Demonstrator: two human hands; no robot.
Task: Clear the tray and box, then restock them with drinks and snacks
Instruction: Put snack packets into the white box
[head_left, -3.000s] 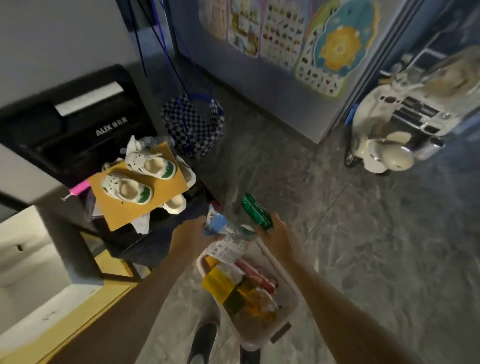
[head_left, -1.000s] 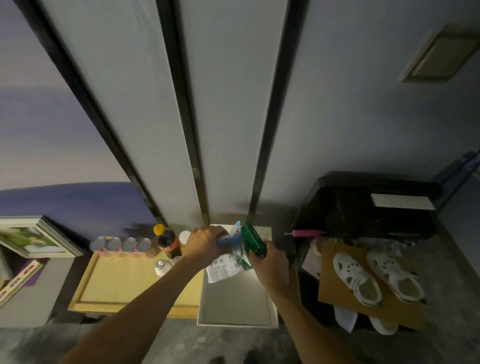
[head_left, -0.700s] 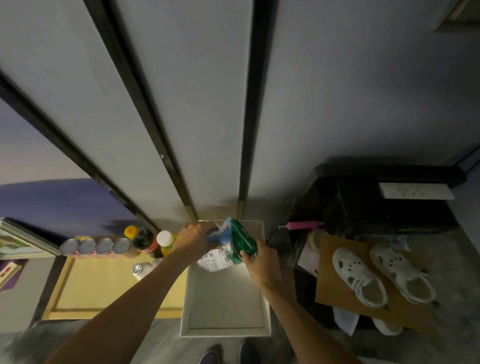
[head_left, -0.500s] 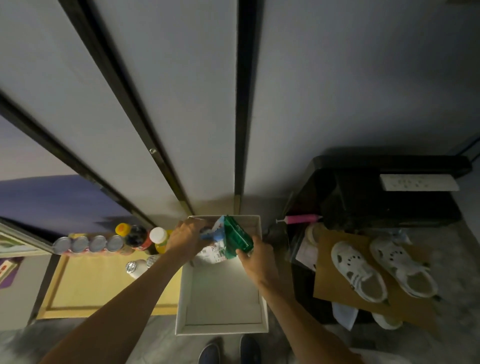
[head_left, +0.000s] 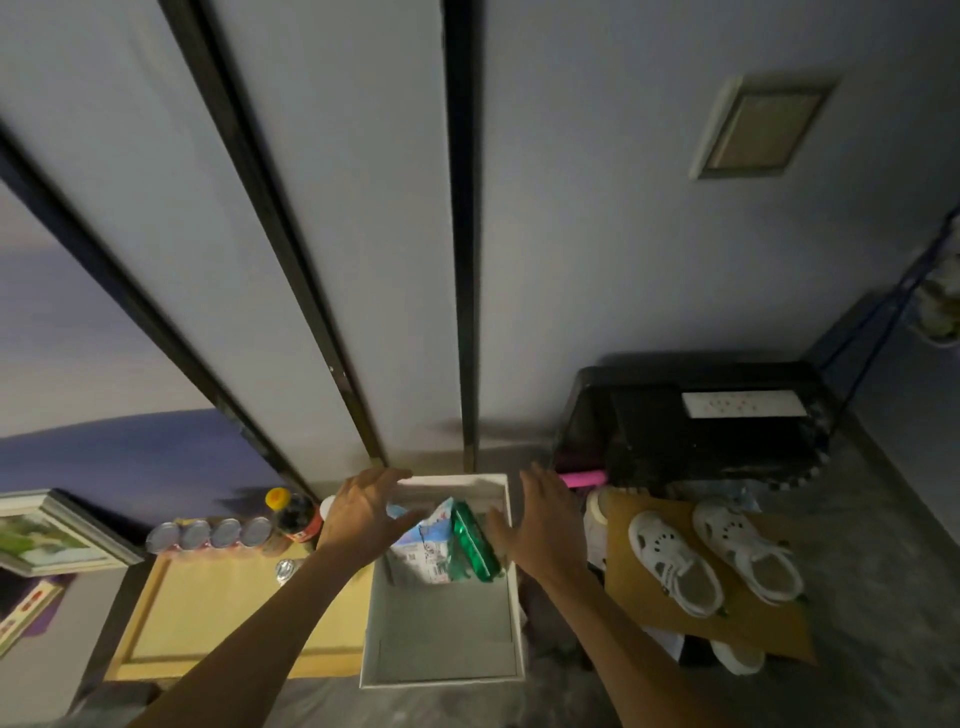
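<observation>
A white box (head_left: 441, 670) stands on the floor against the wall. In its far end lie a white and blue snack packet (head_left: 423, 545) and a green packet (head_left: 472, 543). My left hand (head_left: 363, 514) hovers over the box's left far corner with fingers spread, holding nothing. My right hand (head_left: 537, 512) hovers over the right rim, fingers straight, also empty. Left of the box lies a yellow wooden tray (head_left: 218, 618) with several cans (head_left: 208, 532) and a dark bottle with a yellow cap (head_left: 293, 514) along its far edge.
Right of the box, a brown board (head_left: 727, 623) carries two white sandals (head_left: 675, 564). Behind it stands a black appliance (head_left: 701, 431) with a pink object (head_left: 582, 478) beside it. A framed picture (head_left: 47, 535) leans at the far left. Wall panels rise directly behind.
Both hands carried the two packets from another spot to the white box, lowered them in and let go. The packets now lie in the box and both hands are spread above it.
</observation>
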